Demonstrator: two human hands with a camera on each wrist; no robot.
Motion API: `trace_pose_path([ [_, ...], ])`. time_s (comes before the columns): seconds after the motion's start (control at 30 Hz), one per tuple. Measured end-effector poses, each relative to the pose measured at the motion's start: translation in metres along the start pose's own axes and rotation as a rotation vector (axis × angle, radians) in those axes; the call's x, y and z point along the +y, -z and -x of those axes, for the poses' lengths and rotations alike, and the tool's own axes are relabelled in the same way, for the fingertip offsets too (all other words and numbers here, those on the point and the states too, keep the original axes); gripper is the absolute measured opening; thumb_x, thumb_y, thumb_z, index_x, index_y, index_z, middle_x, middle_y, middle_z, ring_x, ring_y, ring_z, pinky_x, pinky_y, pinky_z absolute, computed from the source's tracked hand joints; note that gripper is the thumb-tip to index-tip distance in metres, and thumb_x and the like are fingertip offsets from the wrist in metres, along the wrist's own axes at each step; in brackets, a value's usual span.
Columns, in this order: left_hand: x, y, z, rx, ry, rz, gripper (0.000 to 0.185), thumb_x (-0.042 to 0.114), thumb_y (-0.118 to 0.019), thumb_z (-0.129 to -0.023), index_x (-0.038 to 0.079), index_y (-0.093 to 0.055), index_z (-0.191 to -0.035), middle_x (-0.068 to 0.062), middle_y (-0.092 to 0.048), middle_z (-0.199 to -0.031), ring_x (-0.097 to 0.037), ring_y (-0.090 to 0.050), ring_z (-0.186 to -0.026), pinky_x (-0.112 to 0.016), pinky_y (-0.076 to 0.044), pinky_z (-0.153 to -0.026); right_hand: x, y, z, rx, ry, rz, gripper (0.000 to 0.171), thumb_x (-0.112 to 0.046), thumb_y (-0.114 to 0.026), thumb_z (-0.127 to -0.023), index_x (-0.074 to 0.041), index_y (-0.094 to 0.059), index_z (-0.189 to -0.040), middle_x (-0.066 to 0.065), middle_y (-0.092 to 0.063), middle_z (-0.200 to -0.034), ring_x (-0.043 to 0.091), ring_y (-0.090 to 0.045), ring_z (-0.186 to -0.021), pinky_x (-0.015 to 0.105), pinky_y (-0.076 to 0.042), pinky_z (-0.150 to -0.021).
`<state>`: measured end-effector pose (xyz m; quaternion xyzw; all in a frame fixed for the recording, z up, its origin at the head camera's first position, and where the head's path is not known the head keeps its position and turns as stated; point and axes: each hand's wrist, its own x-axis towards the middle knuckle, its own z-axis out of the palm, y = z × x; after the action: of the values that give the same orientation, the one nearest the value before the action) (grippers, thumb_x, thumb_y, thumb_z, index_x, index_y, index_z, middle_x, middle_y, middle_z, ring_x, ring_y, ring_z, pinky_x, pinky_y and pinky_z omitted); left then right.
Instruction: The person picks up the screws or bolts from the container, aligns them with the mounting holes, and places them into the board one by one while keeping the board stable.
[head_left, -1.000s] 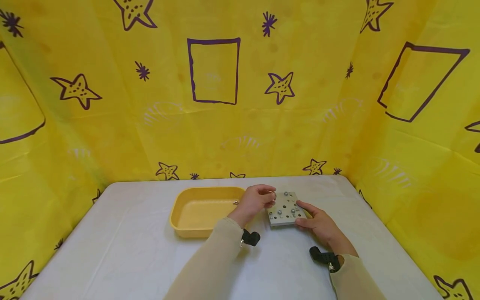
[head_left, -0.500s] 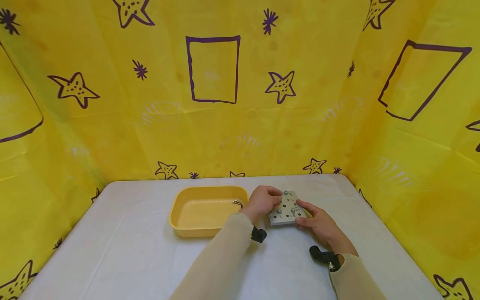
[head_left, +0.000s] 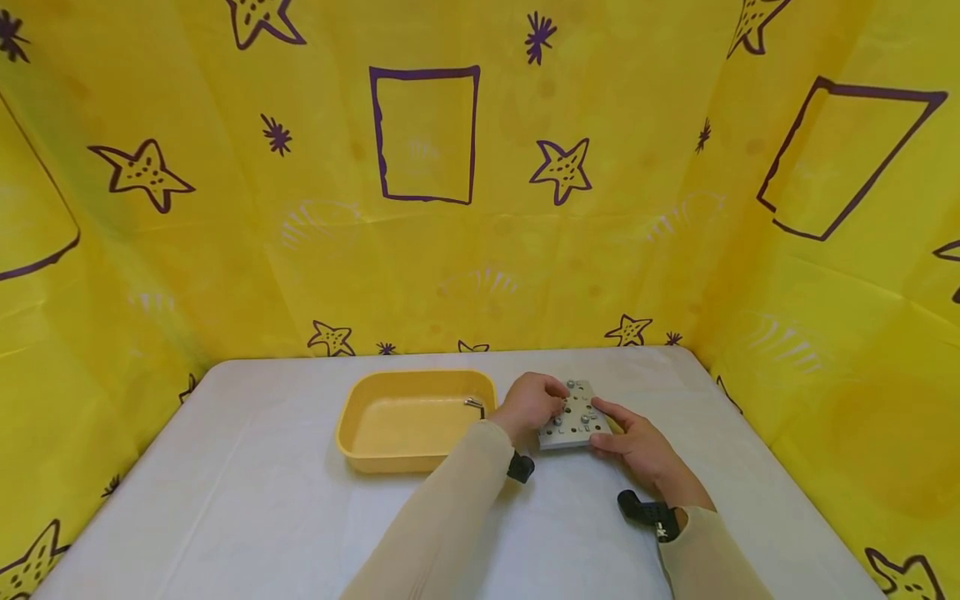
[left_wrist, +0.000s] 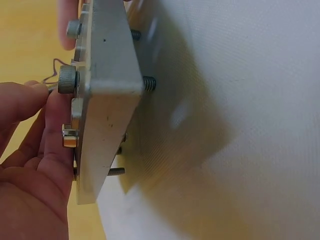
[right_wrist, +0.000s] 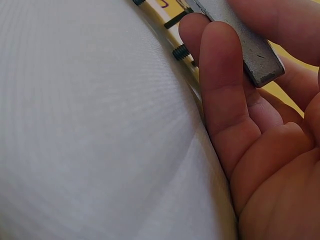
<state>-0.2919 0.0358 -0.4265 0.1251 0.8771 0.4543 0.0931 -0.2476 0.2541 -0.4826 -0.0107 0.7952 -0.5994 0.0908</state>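
Note:
A grey metal plate [head_left: 574, 419] studded with several screws is lifted off the white table [head_left: 262, 500], tilted on its edge. My right hand [head_left: 632, 439] grips its right side, thumb on top and fingers [right_wrist: 222, 85] underneath the plate [right_wrist: 250, 47]. My left hand [head_left: 532, 400] lies over the plate's left part. In the left wrist view its fingertips [left_wrist: 47, 107] pinch a knurled screw head [left_wrist: 67, 80] on the plate's face [left_wrist: 107, 100]. Threaded screw ends [left_wrist: 149, 82] stick out of the back.
A yellow tray [head_left: 352, 446] stands just left of the hands, with a small bent metal piece [head_left: 474, 405] inside by its right wall. Yellow patterned sheets wall in the table on three sides. Bare tabletop lies at the front and left.
My left hand has moved right from beside the tray onto the plate and closed on a screw. The right hand and the plate have stayed almost still.

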Motion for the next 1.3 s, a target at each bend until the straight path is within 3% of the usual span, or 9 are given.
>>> trace_pose_path([
  [0.17,0.0008,-0.0021,-0.0005,0.006,-0.044,-0.066,0.015,0.011,-0.068,-0.094,0.017,-0.078,-0.103,0.007,-0.067,-0.095,-0.013,-0.056,-0.09,-0.029,-0.047,-0.083,0.0006,-0.0003,-0.0002,0.008,0.007,0.02,0.08,-0.031,-0.082,-0.082,-0.021,-0.045,-0.151,0.014,-0.031,-0.157,0.03,-0.045,-0.125,0.037,-0.044,-0.099],
  [0.4,0.0005,-0.0042,0.0011,0.004,-0.055,-0.076,0.015,0.013,-0.068,-0.095,0.02,-0.079,-0.103,0.01,-0.068,-0.097,-0.012,-0.055,-0.091,-0.029,-0.046,-0.084,0.0012,-0.0011,0.0013,0.007,0.024,0.034,0.08,-0.033,-0.082,-0.082,-0.019,-0.045,-0.152,0.016,-0.03,-0.158,0.033,-0.04,-0.13,0.05,-0.033,-0.109],
  [0.5,-0.0004,-0.0048,0.0011,0.006,-0.059,-0.075,0.015,0.014,-0.068,-0.095,0.019,-0.078,-0.103,0.009,-0.068,-0.096,-0.012,-0.055,-0.09,-0.028,-0.046,-0.082,0.0011,-0.0014,0.0016,0.007,0.02,0.031,0.079,-0.032,-0.082,-0.082,-0.019,-0.045,-0.152,0.017,-0.03,-0.157,0.032,-0.042,-0.128,0.044,-0.039,-0.105],
  [0.7,-0.0012,-0.0063,-0.0001,0.004,-0.046,-0.053,0.013,0.013,-0.068,-0.095,0.019,-0.078,-0.102,0.009,-0.067,-0.095,-0.013,-0.055,-0.089,-0.029,-0.047,-0.082,0.001,-0.0022,0.0024,0.001,0.011,-0.009,0.078,-0.028,-0.081,-0.083,-0.017,-0.044,-0.152,0.019,-0.031,-0.156,0.031,-0.052,-0.116,0.03,-0.052,-0.086],
  [0.97,0.0011,-0.0068,0.001,-0.007,-0.014,-0.055,0.014,0.013,-0.069,-0.094,0.018,-0.077,-0.103,0.009,-0.065,-0.094,-0.014,-0.055,-0.091,-0.032,-0.046,-0.087,-0.0014,-0.0025,0.003,-0.001,-0.002,0.014,0.078,-0.028,-0.081,-0.084,-0.02,-0.044,-0.152,0.016,-0.032,-0.156,0.031,-0.048,-0.121,0.033,-0.046,-0.096],
  [1.2,-0.0004,-0.005,0.0021,-0.007,-0.023,-0.016,0.015,0.01,-0.069,-0.093,0.016,-0.077,-0.104,0.01,-0.065,-0.093,-0.012,-0.056,-0.089,-0.03,-0.047,-0.084,-0.0044,-0.0029,0.0043,-0.017,0.021,-0.035,0.076,-0.022,-0.081,-0.085,-0.015,-0.044,-0.152,0.017,-0.031,-0.156,0.03,-0.052,-0.116,0.027,-0.051,-0.086],
  [1.3,-0.0009,-0.0021,0.0043,0.015,-0.045,0.008,0.016,0.011,-0.069,-0.093,0.014,-0.076,-0.107,0.009,-0.066,-0.094,-0.012,-0.056,-0.09,-0.031,-0.047,-0.084,-0.0044,-0.0027,0.0034,-0.007,0.015,-0.028,0.077,-0.023,-0.082,-0.083,-0.017,-0.046,-0.151,0.015,-0.032,-0.157,0.029,-0.049,-0.121,0.029,-0.049,-0.09],
])
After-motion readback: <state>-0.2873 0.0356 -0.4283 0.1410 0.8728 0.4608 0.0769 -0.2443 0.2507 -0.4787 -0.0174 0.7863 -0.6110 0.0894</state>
